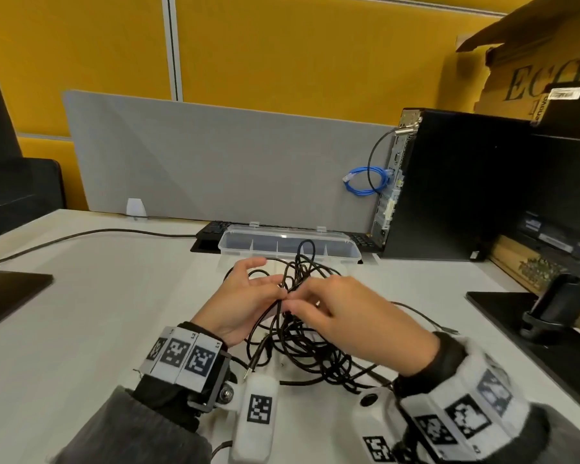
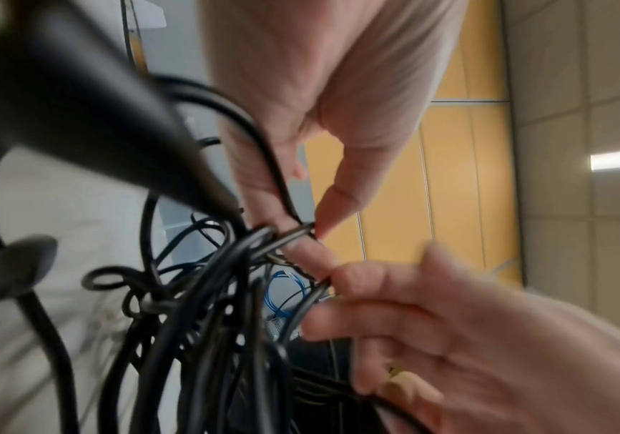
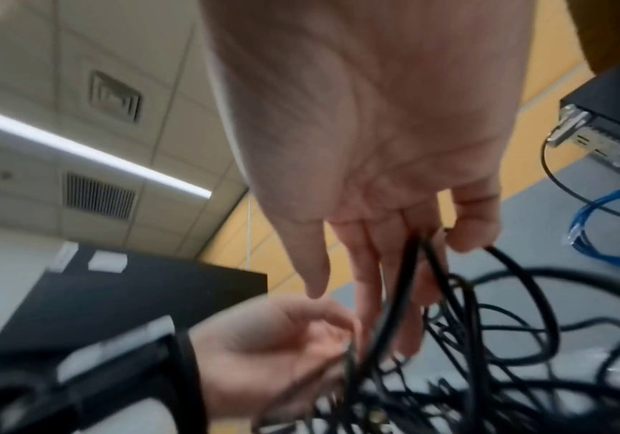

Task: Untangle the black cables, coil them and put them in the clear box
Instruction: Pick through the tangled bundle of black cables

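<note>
White bench (image 1: 81,329), smooth, matte. Clear box (image 1: 288,249), rigid plastic with dividers, centre frame, open, empty. Black cables (image 1: 302,343) heaped just below it: thin, round, rubbery, limp, light; loops will likely snag, so take one strand near a plug end. Left hand (image 1: 241,303) and right hand (image 1: 349,313) each pinch strands in curled fingers at the heap's top.
</note>
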Available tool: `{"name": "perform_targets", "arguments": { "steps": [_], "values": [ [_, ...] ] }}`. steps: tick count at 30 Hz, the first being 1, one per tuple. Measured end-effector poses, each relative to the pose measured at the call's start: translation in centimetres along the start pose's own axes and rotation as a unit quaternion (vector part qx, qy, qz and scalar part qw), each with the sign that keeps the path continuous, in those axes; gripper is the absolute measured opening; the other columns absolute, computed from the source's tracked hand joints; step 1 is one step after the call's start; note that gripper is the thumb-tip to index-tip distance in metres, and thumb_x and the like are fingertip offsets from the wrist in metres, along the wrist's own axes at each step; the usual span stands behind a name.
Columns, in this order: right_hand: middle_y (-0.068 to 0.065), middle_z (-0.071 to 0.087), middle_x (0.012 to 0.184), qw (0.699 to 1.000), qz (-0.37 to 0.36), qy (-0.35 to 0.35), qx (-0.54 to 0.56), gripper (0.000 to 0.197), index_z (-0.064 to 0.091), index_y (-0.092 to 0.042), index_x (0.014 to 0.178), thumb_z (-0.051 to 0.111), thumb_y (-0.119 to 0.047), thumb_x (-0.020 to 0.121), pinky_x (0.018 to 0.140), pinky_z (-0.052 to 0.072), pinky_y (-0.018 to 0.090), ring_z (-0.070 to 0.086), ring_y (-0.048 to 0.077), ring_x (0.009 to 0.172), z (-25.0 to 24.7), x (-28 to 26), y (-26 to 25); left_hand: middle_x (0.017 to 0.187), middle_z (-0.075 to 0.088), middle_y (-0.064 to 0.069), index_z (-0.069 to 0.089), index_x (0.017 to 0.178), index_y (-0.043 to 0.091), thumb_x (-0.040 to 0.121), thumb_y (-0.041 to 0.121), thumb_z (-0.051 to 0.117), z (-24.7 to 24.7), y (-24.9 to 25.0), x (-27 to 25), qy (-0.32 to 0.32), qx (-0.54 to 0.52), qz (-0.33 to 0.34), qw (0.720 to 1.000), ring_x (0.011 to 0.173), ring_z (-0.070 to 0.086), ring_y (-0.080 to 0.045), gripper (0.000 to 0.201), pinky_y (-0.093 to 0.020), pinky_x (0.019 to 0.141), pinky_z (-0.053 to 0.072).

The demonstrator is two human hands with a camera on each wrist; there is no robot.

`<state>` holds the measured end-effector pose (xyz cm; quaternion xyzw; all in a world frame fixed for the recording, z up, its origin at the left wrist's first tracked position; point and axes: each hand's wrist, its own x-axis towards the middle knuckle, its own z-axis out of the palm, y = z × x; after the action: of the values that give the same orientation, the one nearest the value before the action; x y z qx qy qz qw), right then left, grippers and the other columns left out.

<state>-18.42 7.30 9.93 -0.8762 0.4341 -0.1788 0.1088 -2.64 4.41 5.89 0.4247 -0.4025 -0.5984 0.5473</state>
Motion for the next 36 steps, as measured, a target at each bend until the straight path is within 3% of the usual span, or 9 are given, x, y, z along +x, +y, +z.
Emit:
{"name": "perform_targets", "arguments": {
  "steps": [4, 10, 16, 20, 22, 26, 30, 33, 36],
  "values": [
    [-0.009, 0.061, 0.079, 0.992, 0.07, 0.075, -0.068, 0.026, 0.053, -0.022, 0.087, 0.051, -0.048, 0.091, 0.068, 0.038, 0.024, 0.055, 0.01, 0.073, 2.0, 1.2, 1.5, 0.102, 0.047, -0.012, 0.034, 0.113, 0.015, 0.084, -0.019, 0.047, 0.3, -0.1, -0.1, -0.034, -0.033, 0.001, 0.999, 0.087, 0.062, -0.028, 0.046, -0.032, 0.067, 0.059],
    [-0.007, 0.067, 0.077, 0.993, 0.115, -0.023, 0.027, 0.002, 0.049, -0.022, 0.098, 0.048, -0.022, 0.096, 0.055, 0.036, 0.014, 0.051, -0.004, 0.055, 0.2, 1.8, 3.7, 0.093, 0.048, -0.009, 0.044, 0.1, 0.016, 0.083, -0.013, 0.055, 0.0, 0.2, -0.2, -0.006, 0.075, 0.047, 0.996, 0.077, 0.066, -0.022, 0.035, -0.034, 0.071, 0.06],
    [-0.011, 0.054, 0.076, 0.991, 0.071, -0.033, -0.105, 0.017, 0.061, -0.026, 0.093, 0.045, -0.031, 0.096, 0.069, 0.043, 0.03, 0.05, 0.01, 0.075, -1.9, 1.9, 2.7, 0.09, 0.051, 0.016, 0.059, 0.104, 0.04, 0.07, 0.032, 0.078, -0.4, 0.1, -0.1, -0.012, 0.364, 0.281, 0.888, 0.078, 0.046, 0.002, 0.04, -0.01, 0.074, 0.037],
    [-0.008, 0.056, 0.063, 0.998, -0.049, 0.025, 0.036, 0.015, 0.06, -0.022, 0.089, 0.047, -0.023, 0.096, 0.055, 0.037, 0.013, 0.052, 0.001, 0.052, -2.2, 1.4, 1.8, 0.127, 0.041, 0.036, 0.061, 0.093, 0.049, 0.061, 0.065, 0.057, -0.7, -0.8, 0.2, -0.108, 0.504, 0.198, 0.834, 0.124, 0.033, 0.008, 0.036, -0.043, 0.11, 0.022],
    [-0.003, 0.058, 0.065, 0.955, -0.047, 0.152, 0.249, 0.016, 0.059, -0.018, 0.087, 0.045, -0.018, 0.097, 0.045, 0.038, 0.014, 0.052, 0.006, 0.044, -2.8, 1.1, 2.1, 0.125, 0.046, 0.029, 0.063, 0.074, 0.041, 0.063, 0.066, 0.046, -0.9, -1.0, 0.5, -0.098, 0.512, 0.144, 0.841, 0.121, 0.042, 0.0, 0.032, -0.049, 0.109, 0.025],
    [-0.006, 0.053, 0.062, 0.837, 0.077, 0.325, 0.433, 0.021, 0.055, -0.011, 0.087, 0.04, -0.016, 0.098, 0.043, 0.039, 0.021, 0.047, 0.009, 0.045, -3.2, 0.7, 4.4, 0.084, 0.056, 0.012, 0.058, 0.066, 0.03, 0.09, 0.043, 0.049, -1.6, -0.6, 0.9, -0.045, 0.457, 0.183, 0.869, 0.083, 0.054, -0.004, 0.029, -0.027, 0.083, 0.04],
    [-0.001, 0.054, 0.11, 0.958, 0.177, 0.226, 0.011, 0.025, 0.05, -0.02, 0.119, 0.046, -0.014, 0.095, 0.079, 0.037, 0.025, 0.05, 0.017, 0.103, -1.8, 1.2, 6.1, 0.072, 0.051, 0.009, 0.053, 0.062, 0.026, 0.094, 0.036, 0.047, -1.2, -0.8, 0.6, -0.048, 0.503, 0.194, 0.841, 0.068, 0.046, -0.001, 0.034, -0.021, 0.072, 0.036],
    [0.007, 0.052, 0.127, 0.931, 0.017, 0.212, -0.297, 0.052, 0.05, -0.016, 0.13, 0.059, -0.012, 0.08, 0.101, 0.033, 0.05, 0.044, 0.026, 0.124, 0.5, 1.1, 4.5, 0.075, 0.052, 0.011, 0.052, 0.06, 0.034, 0.092, 0.047, 0.046, -0.9, -1.0, 0.8, -0.041, 0.512, 0.197, 0.835, 0.079, 0.05, -0.008, 0.035, -0.036, 0.086, 0.04],
    [0.006, 0.067, 0.094, 0.899, -0.072, 0.19, -0.388, 0.027, 0.069, -0.014, 0.099, 0.06, -0.019, 0.073, 0.103, 0.032, 0.06, 0.061, 0.027, 0.102, 2.8, 1.3, 3.1, 0.081, 0.053, 0.01, 0.05, 0.058, 0.039, 0.088, 0.055, 0.044, -0.8, -1.3, 1.0, -0.012, 0.529, 0.205, 0.824, 0.092, 0.046, -0.013, 0.035, -0.04, 0.09, 0.033]
  ]
}}
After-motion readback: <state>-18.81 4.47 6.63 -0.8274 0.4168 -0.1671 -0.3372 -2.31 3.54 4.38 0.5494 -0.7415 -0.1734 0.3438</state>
